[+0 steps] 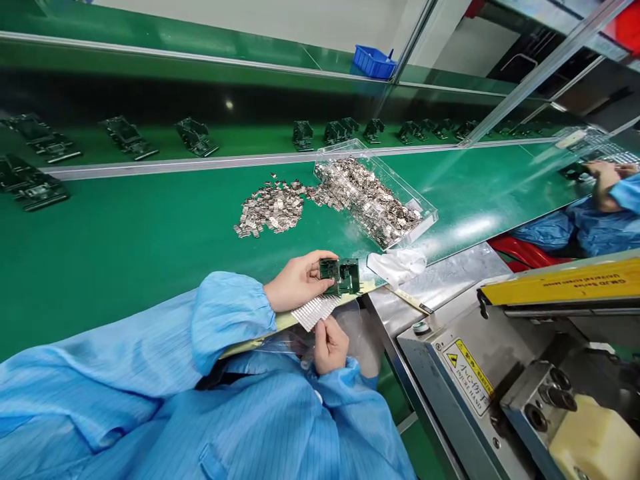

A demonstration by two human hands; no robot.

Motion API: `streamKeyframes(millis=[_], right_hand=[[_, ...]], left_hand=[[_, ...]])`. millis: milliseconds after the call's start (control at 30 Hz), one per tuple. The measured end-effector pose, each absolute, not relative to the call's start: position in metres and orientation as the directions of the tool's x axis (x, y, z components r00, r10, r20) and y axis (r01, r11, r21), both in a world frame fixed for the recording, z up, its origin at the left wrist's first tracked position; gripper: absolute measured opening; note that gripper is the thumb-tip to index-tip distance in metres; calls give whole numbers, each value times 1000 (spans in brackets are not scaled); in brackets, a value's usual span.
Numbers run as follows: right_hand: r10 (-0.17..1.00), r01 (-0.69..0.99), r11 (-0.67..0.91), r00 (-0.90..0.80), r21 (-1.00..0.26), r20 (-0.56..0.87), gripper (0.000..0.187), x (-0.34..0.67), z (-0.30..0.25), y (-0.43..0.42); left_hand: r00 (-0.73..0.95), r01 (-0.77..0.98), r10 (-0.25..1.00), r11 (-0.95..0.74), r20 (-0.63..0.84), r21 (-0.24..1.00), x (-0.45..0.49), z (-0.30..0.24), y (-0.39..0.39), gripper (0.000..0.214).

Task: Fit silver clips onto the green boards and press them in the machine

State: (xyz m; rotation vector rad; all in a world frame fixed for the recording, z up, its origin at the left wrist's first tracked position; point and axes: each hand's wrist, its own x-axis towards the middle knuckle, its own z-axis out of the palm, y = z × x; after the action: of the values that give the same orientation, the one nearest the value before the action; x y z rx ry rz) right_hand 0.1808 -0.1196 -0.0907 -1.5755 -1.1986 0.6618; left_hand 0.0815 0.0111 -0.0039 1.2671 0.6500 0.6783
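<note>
Close to the front edge of the bench, my left hand [299, 281] is closed around a small green circuit board assembly [349, 275], thumb on the near side and fingers on the far side. Below the board lies a white sheet with narrow stripes [315, 312], perhaps labels. My right hand [331, 345] pinches the sheet's lower corner between thumb and finger. Past my hands, small silvery metal pieces [273, 208] are heaped on the green bench. More of these pieces fill a clear plastic tray [423, 230] that stands tilted to the right of the heap.
Circuit board assemblies [194, 135] line the bench's back strip. A white cloth [397, 267] lies right of my hands, beside a metal machine [450, 373] with a hand-injury warning label. A blue bin [374, 62] sits on the shelf. A co-worker's hands [607, 175] are far right.
</note>
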Motion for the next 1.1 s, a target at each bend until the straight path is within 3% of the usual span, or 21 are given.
streamKeyframes(millis=[133, 267, 367, 533, 700, 833, 1000, 1100], right_hand=[[961, 440, -67, 269, -896, 60, 29, 202, -83, -125], [934, 466, -123, 352, -876, 56, 15, 215, -41, -135], [901, 463, -54, 405, -884, 157, 13, 216, -4, -132], [790, 560, 190, 400, -806, 464, 12, 204, 18, -108], [730, 570, 139, 493, -810, 473, 5, 192, 10, -96], [729, 444, 73, 587, -893, 352, 13, 187, 2, -95], [784, 65, 102, 608, -993, 120, 23, 189, -9, -96], [828, -92, 167, 554, -982, 89, 23, 197, -1, -110]], left_hand=[[646, -105, 763, 128, -30, 986, 78, -3, 12, 50], [650, -183, 760, 129, 22, 975, 74, -2, 7, 48], [648, -194, 761, 126, 31, 973, 72, -1, 1, 48], [660, -212, 746, 74, 87, 974, 69, 2, -11, 49], [671, -160, 736, 26, 90, 987, 67, 3, -17, 50], [651, -156, 752, 7, 98, 988, 66, 3, -21, 47], [649, -163, 751, -19, 122, 986, 65, 8, -25, 46], [679, -188, 724, 9, 123, 982, 63, 15, -28, 46]])
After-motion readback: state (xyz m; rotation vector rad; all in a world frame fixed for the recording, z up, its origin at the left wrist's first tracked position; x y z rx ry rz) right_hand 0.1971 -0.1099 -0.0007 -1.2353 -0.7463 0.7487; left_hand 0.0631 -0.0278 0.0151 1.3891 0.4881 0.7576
